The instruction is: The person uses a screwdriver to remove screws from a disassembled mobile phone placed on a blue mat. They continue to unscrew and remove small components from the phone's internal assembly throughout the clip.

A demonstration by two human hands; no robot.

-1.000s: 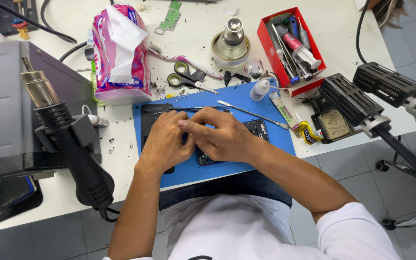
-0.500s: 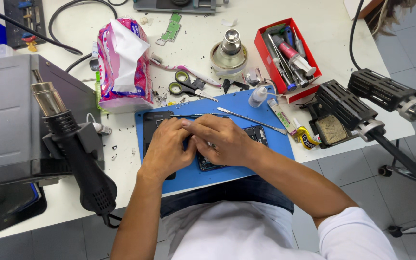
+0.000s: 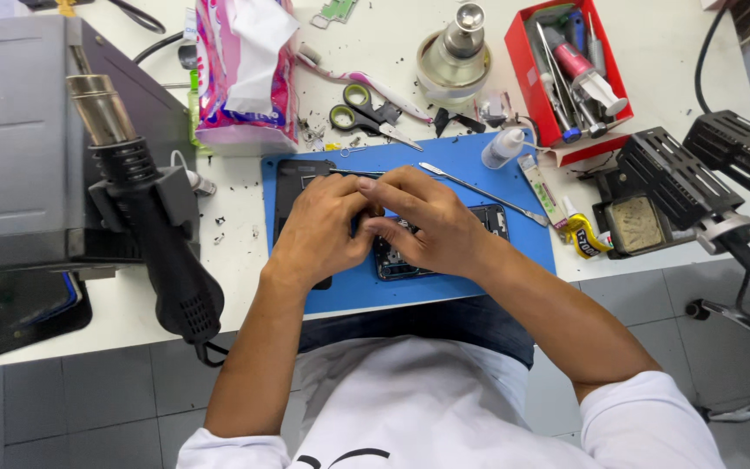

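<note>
A: Hands at centre of the blue work mat (image 3: 444, 287). What does each one hold?

B: Left hand (image 3: 319, 230) and right hand (image 3: 431, 226) meet over an opened phone (image 3: 397, 260) lying flat on the mat. Fingers of both are curled down onto its dark body; the fingertips (image 3: 366, 185) of the right hand pinch at the upper edge. Whether a small part sits between them cannot be told, as the hands cover it.

A: Which step does this appear to be?

B: Judged from the pose, fine work inside the phone: seating or freeing a small piece by touch, the left hand bracing the body.

A: What does the next move call for?

B: Probably a light, steady pull or press, with the phone kept flat on the mat. A thin metal spudger (image 3: 479, 187) lies just beyond the right hand, within reach if prying is needed.

A: And around the mat?

B: Scissors (image 3: 362, 108) and a red tool box (image 3: 566, 74) beyond it; a hot-air gun (image 3: 154, 226) rests to the left.
</note>
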